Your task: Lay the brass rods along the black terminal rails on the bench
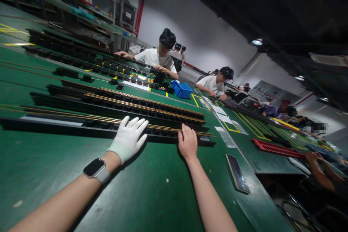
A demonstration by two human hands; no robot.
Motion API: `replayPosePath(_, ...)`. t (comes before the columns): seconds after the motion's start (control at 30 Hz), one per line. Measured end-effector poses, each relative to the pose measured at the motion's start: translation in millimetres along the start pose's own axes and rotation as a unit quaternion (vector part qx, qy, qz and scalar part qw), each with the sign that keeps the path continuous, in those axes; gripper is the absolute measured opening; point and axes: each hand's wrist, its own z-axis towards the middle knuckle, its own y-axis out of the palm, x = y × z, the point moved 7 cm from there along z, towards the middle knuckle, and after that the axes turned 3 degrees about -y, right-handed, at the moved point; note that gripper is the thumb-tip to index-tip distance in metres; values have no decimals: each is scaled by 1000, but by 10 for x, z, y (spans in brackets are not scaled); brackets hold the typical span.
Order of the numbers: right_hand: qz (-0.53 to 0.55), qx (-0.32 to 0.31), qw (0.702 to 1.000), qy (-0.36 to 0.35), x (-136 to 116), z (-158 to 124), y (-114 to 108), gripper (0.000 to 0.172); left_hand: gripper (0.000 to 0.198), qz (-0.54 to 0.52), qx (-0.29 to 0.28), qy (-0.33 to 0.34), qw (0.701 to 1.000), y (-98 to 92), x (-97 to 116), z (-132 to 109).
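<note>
My left hand point(129, 139), in a white glove with a smartwatch point(94, 168) at the wrist, is open with its fingers spread over the nearest long black channel point(67, 130). Thin brass-coloured rods point(108, 119) run lengthwise along it, under or just beside those fingertips. Bare and farther along the same channel, my right hand point(188, 141) lies open over its near edge, fingertips at the rods; its grip is partly hidden. Behind stand two more black channels, one with a bundle of rods point(141, 106) on its row of dark round parts.
A phone point(237, 174) lies right of my right arm. Beyond the channels are a blue bin point(181, 89), black assemblies with coloured wires point(141, 79) and plastic bags point(226, 137). Co-workers sit across the green table point(152, 195); a red slotted strip point(277, 148) lies at right.
</note>
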Motion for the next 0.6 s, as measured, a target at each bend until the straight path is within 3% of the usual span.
replayPosePath(0.23,-13,41,999,8,72,-3,-86,54,51,-5,1,-2,1000,0,-8,-2)
replayPosePath(0.6,14,29,999,18,182,-6,31,46,51,-7,6,-2,1000,20,-21,-11)
